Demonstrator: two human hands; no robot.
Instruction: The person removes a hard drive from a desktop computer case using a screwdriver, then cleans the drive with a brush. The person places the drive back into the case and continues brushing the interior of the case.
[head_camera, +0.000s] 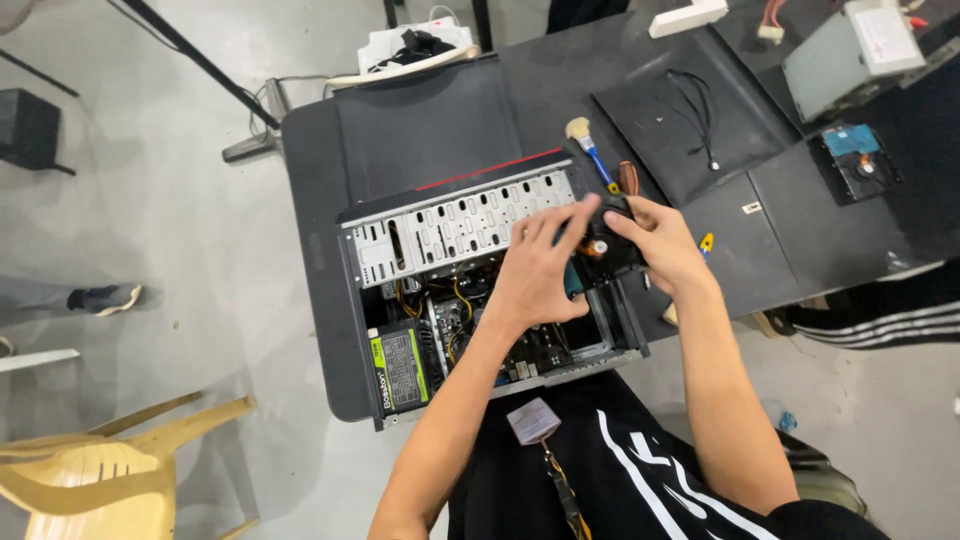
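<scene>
- Head view: my left hand (535, 275) curls its fingers around a small black fan-like computer part (605, 245), gripping its near side.
- My right hand (660, 245) clamps the same part from the far side, thumb on top.
- The part hangs between both hands, just above the right end of the open grey metal computer case (450, 225) lying on the black worktop (400, 120).
- One blue-handled brush (590, 150) lies just beyond my fingertips, beside one orange-handled tool (629, 177).
- One black side panel (680, 115) and one hard drive (860, 160) lie well apart to the right.
</scene>
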